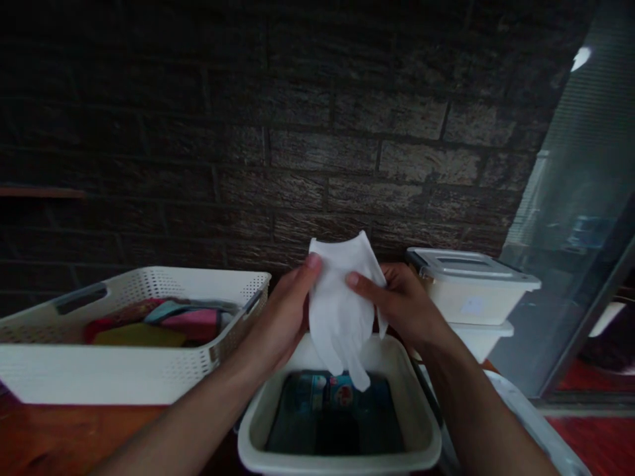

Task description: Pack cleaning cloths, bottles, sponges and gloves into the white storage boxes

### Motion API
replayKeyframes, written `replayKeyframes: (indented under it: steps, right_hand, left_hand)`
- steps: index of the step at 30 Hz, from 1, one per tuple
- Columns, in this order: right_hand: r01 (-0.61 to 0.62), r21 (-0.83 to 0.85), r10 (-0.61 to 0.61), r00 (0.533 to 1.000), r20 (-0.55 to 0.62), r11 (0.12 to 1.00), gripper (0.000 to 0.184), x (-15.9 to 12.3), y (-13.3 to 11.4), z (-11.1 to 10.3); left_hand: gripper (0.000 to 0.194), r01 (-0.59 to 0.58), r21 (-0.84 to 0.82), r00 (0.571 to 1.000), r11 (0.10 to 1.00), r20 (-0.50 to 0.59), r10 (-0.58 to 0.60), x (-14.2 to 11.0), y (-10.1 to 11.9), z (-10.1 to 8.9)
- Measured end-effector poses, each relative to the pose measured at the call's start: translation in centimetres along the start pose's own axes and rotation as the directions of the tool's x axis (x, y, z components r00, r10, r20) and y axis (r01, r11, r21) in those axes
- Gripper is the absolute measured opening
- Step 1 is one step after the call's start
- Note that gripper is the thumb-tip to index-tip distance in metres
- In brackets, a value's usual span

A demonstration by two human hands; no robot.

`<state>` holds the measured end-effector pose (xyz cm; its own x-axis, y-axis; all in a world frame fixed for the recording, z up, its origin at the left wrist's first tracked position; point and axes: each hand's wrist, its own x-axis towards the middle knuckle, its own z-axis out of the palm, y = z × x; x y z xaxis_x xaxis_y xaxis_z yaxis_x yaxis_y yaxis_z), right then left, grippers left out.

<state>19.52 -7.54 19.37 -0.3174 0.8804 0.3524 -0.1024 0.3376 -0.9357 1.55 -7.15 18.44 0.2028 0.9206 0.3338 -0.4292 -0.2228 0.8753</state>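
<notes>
White glove (340, 297): held up in both hands, above the open bin (340, 463), clear of its rim in view.

Grip: left hand (290, 297) closed narrow on the glove's left edge, just below the cuff (337, 248). Left thumb laid on the near face; its other fingers mostly hidden, so their exact hold can't be told. Right hand (404, 297) closed on the right edge, a bit lower. Right thumb pressed on the near face, further in from the edge; remaining fingers curled at the right side, partly hidden by the glove and the thumb.

Glove vs. grip: body spanned between the two hands, cuff corners stuck up above both thumbs. Bulk of palm and glove fingers hung below the grip, unsupported. One narrow part hung separately at the right, under the right hand.

Orientation: cuff up, glove fingers down toward the bin. Long axis near upright in view, lower end leaned slightly right. Cuff edge dipped in the middle, right corner a little higher than left.

Around: bin holds a dark item with a blue printed label (330, 391). Perforated white basket (99, 373) to the left, coloured cloths (191, 322) inside, set on a wooden surface (84, 430). Two lidded boxes (476, 297) stacked to the right, by the brick wall (307, 152).
</notes>
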Motion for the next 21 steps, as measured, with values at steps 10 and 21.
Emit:
replayKeyframes:
  steps: [10,21]
  right_hand:
    - [0.206,-0.01,-0.204,0.962,-0.184,0.979,0.029,0.6,0.1,1.3]
    - [0.123,-0.263,-0.174,0.969,-0.178,0.957,0.038,0.0,-0.5,1.0]
  left_hand:
    - [0.036,-0.206,0.419,0.964,0.884,-0.068,0.257,0.0,0.4,-0.2]
    - [0.04,-0.192,0.403,0.966,0.895,-0.085,0.246,-0.5,-0.3,0.2]
